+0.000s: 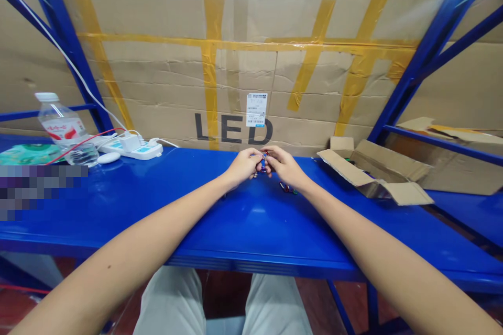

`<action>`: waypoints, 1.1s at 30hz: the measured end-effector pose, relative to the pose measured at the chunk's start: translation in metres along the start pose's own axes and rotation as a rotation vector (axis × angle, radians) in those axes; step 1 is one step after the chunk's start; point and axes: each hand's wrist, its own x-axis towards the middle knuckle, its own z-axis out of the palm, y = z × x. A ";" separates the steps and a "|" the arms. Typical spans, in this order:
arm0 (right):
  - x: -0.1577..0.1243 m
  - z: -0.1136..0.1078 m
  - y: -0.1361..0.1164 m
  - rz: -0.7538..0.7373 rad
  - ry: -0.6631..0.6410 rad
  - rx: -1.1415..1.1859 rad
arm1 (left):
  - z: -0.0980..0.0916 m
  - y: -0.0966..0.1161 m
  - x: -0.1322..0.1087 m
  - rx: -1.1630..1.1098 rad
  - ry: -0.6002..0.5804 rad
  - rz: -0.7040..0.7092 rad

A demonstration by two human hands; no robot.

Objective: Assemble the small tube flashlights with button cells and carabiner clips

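Note:
My left hand [247, 164] and my right hand [285, 166] meet over the far middle of the blue shelf [259, 230]. Fingers of both are closed in a pinch around something small, mostly hidden, with a bit of red and purple showing. What it is cannot be made out. Below my right wrist lie a few small coloured pieces [288, 188], dark, red and green, too small to name. Just under my left fingertips some small pale bits [255, 174] show.
At right stands an open cardboard box [377, 167] with raised flaps. Leftward are a water bottle [65, 128], a power strip [147, 151] with plugs and cables, a white oval object [108, 158] and a green packet [31, 154]. A large taped cardboard sheet [165, 84] rises behind.

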 end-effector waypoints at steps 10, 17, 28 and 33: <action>-0.005 0.005 -0.004 0.053 0.005 -0.024 | 0.000 -0.002 0.000 -0.012 -0.029 -0.024; -0.005 0.008 -0.010 0.099 0.024 0.045 | 0.000 -0.002 0.000 0.011 -0.038 -0.043; -0.006 0.005 -0.007 0.026 -0.041 -0.090 | -0.001 -0.004 0.001 -0.072 -0.071 -0.080; -0.006 0.002 -0.002 -0.011 -0.065 -0.064 | -0.003 -0.001 0.001 -0.173 -0.066 -0.095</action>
